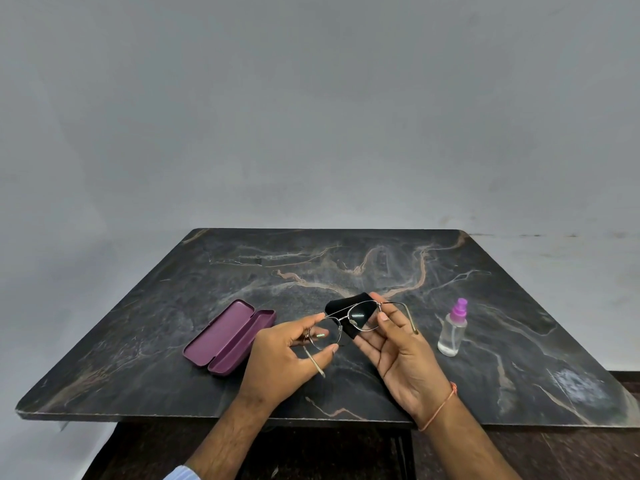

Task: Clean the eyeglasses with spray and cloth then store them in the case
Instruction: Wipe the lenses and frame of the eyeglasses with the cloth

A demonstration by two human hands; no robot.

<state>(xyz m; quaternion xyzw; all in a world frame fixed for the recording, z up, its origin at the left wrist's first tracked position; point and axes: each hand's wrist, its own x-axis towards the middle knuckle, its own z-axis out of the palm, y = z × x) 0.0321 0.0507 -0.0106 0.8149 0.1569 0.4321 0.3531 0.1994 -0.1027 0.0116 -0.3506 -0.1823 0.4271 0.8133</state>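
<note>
Left hand [284, 355] pinches the glasses [346, 323], right hand [398, 348] grips cloth [349, 308] behind one lens, so I'd rub gently, rim supported.

A dark marbled bench [381, 258] with pale veins fills the lower frame; a plain grey wall [311, 116] spans the upper half.

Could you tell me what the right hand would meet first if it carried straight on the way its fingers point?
Probably the black cloth: the right hand points up and left, holding the eyeglasses just before it. Beyond lies bare table; depth is uncertain.
</note>
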